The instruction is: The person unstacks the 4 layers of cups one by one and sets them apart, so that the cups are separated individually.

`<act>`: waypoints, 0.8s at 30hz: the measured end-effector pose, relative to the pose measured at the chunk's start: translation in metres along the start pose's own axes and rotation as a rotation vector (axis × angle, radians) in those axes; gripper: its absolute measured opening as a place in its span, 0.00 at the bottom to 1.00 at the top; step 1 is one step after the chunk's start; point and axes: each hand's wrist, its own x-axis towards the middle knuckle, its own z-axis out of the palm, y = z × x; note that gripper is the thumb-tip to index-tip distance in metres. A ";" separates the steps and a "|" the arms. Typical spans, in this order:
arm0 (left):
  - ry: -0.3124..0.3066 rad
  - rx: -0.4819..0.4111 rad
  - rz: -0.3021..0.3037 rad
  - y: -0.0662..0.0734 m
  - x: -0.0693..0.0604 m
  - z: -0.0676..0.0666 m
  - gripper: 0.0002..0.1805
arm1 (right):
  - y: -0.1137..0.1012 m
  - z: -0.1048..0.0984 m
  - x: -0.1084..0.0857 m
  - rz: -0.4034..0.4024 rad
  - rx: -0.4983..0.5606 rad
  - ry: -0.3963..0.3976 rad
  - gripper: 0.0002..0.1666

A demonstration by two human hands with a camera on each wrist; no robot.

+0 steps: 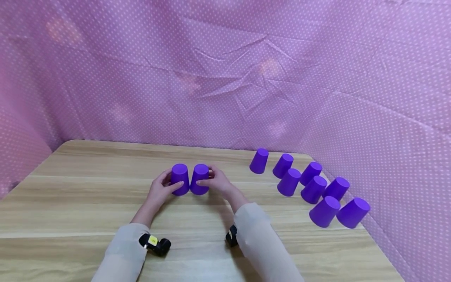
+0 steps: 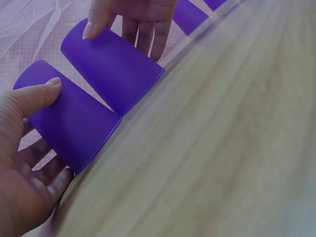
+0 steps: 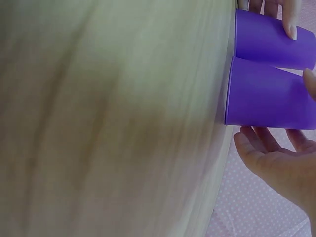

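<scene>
Two purple cups stand upside down side by side on the wooden table, their rims touching at the bottom. My left hand (image 1: 163, 188) holds the left cup (image 1: 180, 174), thumb across its near face and the other fingers around the far side. Around the right cup (image 1: 200, 174) is my right hand (image 1: 219, 181), its thumb likewise on the near face. The left wrist view shows the left thumb pressed on the left cup (image 2: 69, 123). From the right wrist, fingers appear along the outer side of the right cup (image 3: 269, 96).
Several more purple cups (image 1: 289, 182) stand upside down, spaced apart, along the right side of the wooden table (image 1: 88, 203). A pink dotted cloth (image 1: 176, 78) hangs behind the table and along its sides. Each wrist carries a small black camera (image 1: 160, 246).
</scene>
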 end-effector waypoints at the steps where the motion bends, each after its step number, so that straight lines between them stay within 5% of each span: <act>1: 0.001 -0.001 0.005 0.000 0.000 0.000 0.37 | 0.001 0.001 0.000 -0.006 -0.002 0.006 0.33; 10: 0.002 0.007 0.017 -0.002 0.000 0.004 0.37 | -0.010 0.002 -0.010 -0.005 0.010 0.042 0.31; 24: 0.014 0.026 -0.004 -0.001 -0.002 0.007 0.37 | 0.004 -0.007 -0.006 -0.044 0.096 0.061 0.31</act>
